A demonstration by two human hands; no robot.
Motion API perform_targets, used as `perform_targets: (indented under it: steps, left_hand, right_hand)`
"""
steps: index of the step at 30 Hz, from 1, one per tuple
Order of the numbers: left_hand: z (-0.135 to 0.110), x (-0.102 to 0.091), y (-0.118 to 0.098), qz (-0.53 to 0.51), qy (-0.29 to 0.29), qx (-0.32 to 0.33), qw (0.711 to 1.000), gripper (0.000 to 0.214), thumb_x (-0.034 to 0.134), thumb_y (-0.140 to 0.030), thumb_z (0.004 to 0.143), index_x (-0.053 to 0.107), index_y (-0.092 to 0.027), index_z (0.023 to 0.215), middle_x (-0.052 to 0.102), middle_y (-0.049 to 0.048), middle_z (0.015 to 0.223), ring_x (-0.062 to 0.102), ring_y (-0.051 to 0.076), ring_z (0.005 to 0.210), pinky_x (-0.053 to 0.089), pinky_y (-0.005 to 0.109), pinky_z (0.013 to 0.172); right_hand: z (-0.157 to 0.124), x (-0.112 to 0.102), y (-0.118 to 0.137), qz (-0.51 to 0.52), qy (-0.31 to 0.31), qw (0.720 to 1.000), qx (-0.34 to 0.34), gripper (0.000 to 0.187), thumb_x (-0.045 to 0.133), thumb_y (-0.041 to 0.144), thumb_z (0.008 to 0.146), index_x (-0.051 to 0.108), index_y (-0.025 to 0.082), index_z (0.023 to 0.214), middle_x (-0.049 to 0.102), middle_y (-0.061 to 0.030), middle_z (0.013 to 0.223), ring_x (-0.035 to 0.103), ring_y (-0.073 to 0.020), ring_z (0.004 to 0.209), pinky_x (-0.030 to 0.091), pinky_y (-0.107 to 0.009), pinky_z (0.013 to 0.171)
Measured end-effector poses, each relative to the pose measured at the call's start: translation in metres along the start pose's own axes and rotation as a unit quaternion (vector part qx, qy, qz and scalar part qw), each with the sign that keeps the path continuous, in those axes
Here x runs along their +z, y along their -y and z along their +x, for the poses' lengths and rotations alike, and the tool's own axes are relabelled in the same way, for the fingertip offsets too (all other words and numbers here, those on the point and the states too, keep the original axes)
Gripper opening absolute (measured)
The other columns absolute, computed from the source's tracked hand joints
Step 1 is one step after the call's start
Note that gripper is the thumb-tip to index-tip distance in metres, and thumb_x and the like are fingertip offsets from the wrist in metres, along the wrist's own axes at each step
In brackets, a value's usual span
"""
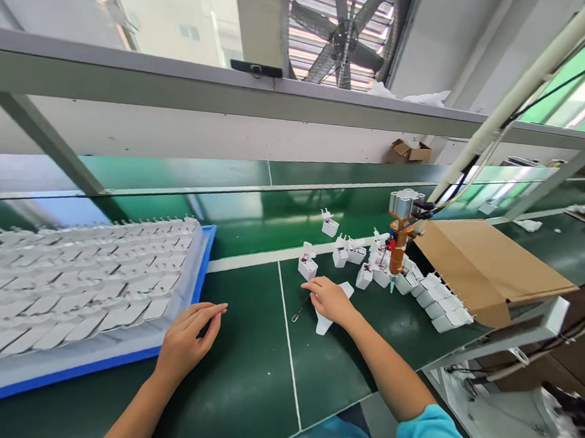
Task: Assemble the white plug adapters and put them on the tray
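My left hand (187, 340) is over the bench beside the blue-edged tray (208, 256), its thumb and fingertips pinched together. Whatever may be between them is too small to make out. My right hand (331, 300) is closed, and a slim dark tool (300, 310) with a looped metal tip sticks out below its fingers. Under and beside that hand lies a flat white piece (323, 325). Just beyond the fingertips stands a small white box-shaped part (308, 267). Many white parts (101, 292) with flat faces lie in overlapping rows in the tray.
A tool head with an orange body (397, 253) hangs above a cluster of white parts (381, 276). More white parts (444, 303) form a row beside an open cardboard box (475, 258). Another part (329, 225) stands farther back. A metal rail (182, 84) crosses above the green bench (241, 375).
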State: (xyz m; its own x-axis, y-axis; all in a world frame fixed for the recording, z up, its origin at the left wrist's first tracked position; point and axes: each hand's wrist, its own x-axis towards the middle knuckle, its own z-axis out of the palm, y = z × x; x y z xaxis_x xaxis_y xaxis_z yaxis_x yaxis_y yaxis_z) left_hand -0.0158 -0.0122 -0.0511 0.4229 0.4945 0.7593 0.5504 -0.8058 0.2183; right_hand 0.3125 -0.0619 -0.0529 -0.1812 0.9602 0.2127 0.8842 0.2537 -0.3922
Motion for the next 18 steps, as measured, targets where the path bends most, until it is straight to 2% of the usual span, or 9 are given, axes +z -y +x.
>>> perform_targets:
  steps: [3,7,9,12,15,18]
  left_hand:
    - [0.000,0.001,-0.009,-0.030,0.014,0.012,0.999,0.016,0.056,-0.015,0.091,0.068,-0.021,0.099,0.075,0.0021,0.080,0.070,0.018,0.075,0.057,0.030,0.072]
    - [-0.002,0.002,-0.021,-0.079,0.056,0.032,0.995,0.017,0.053,-0.017,0.094,0.069,-0.020,0.098,0.073,0.0017,0.076,0.068,0.014,0.068,0.055,0.025,0.065]
    - [-0.003,0.003,-0.024,-0.090,0.075,0.034,0.993,0.019,0.050,-0.017,0.095,0.069,-0.019,0.098,0.071,0.0014,0.073,0.067,0.013,0.065,0.054,0.023,0.062]
    - [-0.006,0.006,-0.025,-0.093,0.100,0.025,0.990,0.023,0.047,-0.020,0.096,0.070,-0.018,0.097,0.070,0.0016,0.071,0.066,0.013,0.063,0.051,0.022,0.059]
    - [-0.009,0.008,-0.023,-0.090,0.120,0.011,0.989,0.026,0.045,-0.022,0.097,0.071,-0.018,0.096,0.070,0.0021,0.070,0.066,0.012,0.063,0.051,0.022,0.060]
    - [-0.009,0.008,-0.022,-0.084,0.137,-0.009,0.987,0.028,0.044,-0.024,0.097,0.072,-0.018,0.096,0.071,0.0028,0.071,0.066,0.013,0.064,0.052,0.022,0.061]
  right_hand:
    - [0.002,0.001,0.003,0.021,-0.031,0.999,0.024,0.030,0.051,0.012,0.088,0.067,0.024,0.110,0.070,-0.0045,0.109,0.064,-0.0178,0.103,0.053,-0.029,0.085]
    - [0.002,0.000,0.002,0.051,-0.094,0.991,0.082,0.021,0.045,0.021,0.093,0.064,0.021,0.101,0.068,-0.0042,0.092,0.064,-0.0156,0.085,0.053,-0.027,0.077]
    - [0.003,-0.002,-0.002,0.059,-0.131,0.982,0.122,0.024,0.042,0.028,0.095,0.060,0.018,0.107,0.065,-0.0065,0.091,0.063,-0.0167,0.083,0.053,-0.029,0.076]
    - [0.007,-0.003,-0.011,0.064,-0.169,0.969,0.170,0.037,0.041,0.036,0.095,0.049,0.013,0.124,0.062,-0.0143,0.110,0.061,-0.0211,0.098,0.052,-0.035,0.084]
    - [0.017,0.000,-0.018,0.075,-0.145,0.970,0.181,0.052,0.053,0.040,0.090,0.042,0.016,0.135,0.058,-0.0153,0.126,0.060,-0.0225,0.106,0.052,-0.037,0.087]
    - [0.030,0.004,-0.019,0.078,-0.083,0.977,0.181,0.051,0.062,0.041,0.085,0.051,0.019,0.130,0.063,-0.0115,0.120,0.063,-0.0216,0.098,0.052,-0.038,0.085]
